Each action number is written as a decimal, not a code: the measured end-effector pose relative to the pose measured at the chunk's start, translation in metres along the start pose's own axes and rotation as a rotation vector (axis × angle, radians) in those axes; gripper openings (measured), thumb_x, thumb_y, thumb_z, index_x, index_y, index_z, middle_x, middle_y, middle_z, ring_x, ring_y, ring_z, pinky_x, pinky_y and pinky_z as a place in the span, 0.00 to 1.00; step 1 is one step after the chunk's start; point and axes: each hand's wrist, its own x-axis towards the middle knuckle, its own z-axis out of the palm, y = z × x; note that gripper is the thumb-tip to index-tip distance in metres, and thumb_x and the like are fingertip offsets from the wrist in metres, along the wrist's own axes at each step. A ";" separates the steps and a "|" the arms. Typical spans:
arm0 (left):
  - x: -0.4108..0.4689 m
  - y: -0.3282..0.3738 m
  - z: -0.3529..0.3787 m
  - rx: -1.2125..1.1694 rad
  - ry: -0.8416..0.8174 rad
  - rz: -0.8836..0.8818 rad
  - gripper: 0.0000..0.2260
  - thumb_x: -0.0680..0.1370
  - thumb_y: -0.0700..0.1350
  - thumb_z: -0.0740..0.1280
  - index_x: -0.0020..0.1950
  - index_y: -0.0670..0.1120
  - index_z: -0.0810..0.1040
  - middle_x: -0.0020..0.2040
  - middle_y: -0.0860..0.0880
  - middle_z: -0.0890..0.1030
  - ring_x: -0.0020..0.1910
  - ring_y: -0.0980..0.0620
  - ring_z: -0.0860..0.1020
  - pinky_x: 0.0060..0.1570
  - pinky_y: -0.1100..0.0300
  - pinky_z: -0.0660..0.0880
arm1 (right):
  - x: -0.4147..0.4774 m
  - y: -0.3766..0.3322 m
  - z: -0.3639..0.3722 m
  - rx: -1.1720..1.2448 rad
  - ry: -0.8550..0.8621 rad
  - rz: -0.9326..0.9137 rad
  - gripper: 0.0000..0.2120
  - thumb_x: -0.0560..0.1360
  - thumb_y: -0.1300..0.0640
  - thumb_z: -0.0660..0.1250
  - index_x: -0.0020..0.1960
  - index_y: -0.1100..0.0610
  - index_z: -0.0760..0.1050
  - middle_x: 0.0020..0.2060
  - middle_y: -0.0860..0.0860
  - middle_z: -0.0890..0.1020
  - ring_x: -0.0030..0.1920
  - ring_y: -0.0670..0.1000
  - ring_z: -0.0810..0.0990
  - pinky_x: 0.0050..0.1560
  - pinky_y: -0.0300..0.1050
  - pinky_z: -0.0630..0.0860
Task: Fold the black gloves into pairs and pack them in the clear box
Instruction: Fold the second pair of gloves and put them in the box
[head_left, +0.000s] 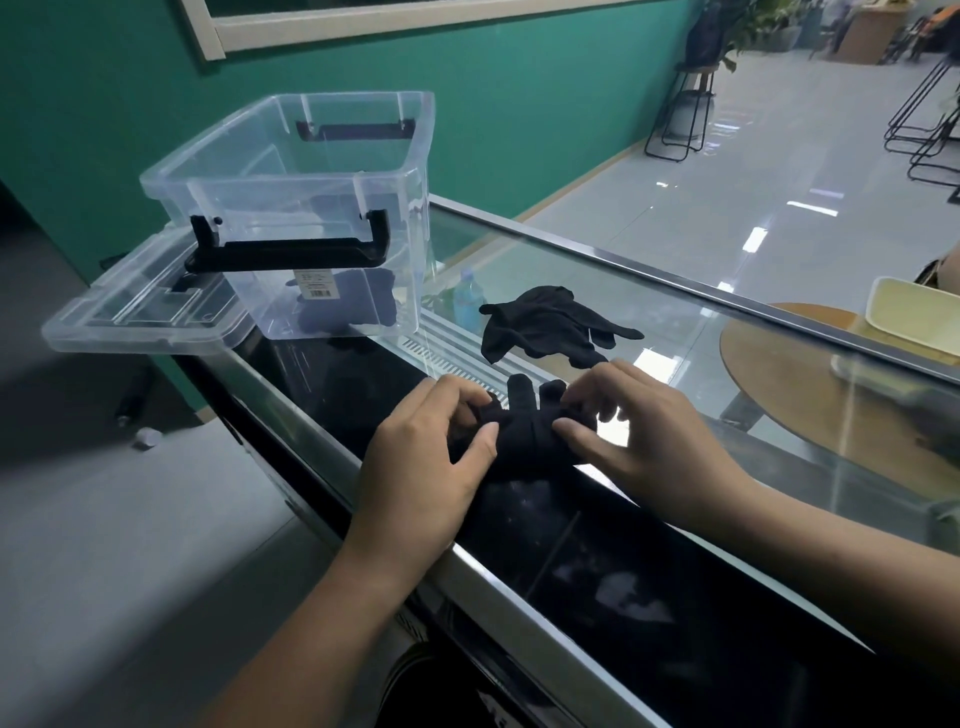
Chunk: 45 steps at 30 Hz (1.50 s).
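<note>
A bundle of black gloves (524, 431) lies on the glass counter in front of me, its fingertips sticking up and away. My left hand (431, 452) pinches its left side and my right hand (639, 431) pinches its right side. Further back on the glass lies a loose heap of black gloves (550, 325), untouched. The clear box (311, 171) stands at the far left end of the counter with black handles; something dark shows low inside it, but I cannot tell whether it is a glove or a reflection.
The box's clear lid (130, 317) lies beside it, overhanging the counter's left end. A plastic bottle (467, 299) shows through the glass below. A round wooden table (810, 374) and a pale tray (914, 312) are at right. Stools stand on the shiny floor beyond.
</note>
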 end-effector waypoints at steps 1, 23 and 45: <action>0.000 0.000 0.000 0.017 0.003 0.022 0.09 0.80 0.43 0.75 0.57 0.54 0.83 0.48 0.61 0.77 0.49 0.59 0.78 0.50 0.68 0.75 | 0.000 0.000 0.000 -0.005 0.007 -0.004 0.06 0.79 0.51 0.74 0.52 0.49 0.79 0.46 0.43 0.77 0.48 0.44 0.78 0.48 0.31 0.70; -0.004 0.006 -0.003 0.063 -0.076 0.109 0.12 0.78 0.56 0.68 0.59 0.56 0.84 0.49 0.69 0.79 0.54 0.62 0.77 0.59 0.54 0.76 | -0.005 -0.010 -0.007 -0.006 -0.054 -0.125 0.10 0.78 0.56 0.75 0.58 0.51 0.80 0.47 0.42 0.80 0.49 0.44 0.77 0.53 0.39 0.73; -0.007 -0.002 0.003 0.111 -0.071 0.138 0.18 0.76 0.54 0.75 0.66 0.54 0.86 0.57 0.61 0.81 0.58 0.57 0.79 0.61 0.49 0.77 | -0.003 0.003 -0.004 -0.044 -0.086 -0.198 0.16 0.77 0.52 0.78 0.63 0.53 0.81 0.56 0.47 0.79 0.47 0.35 0.76 0.49 0.27 0.72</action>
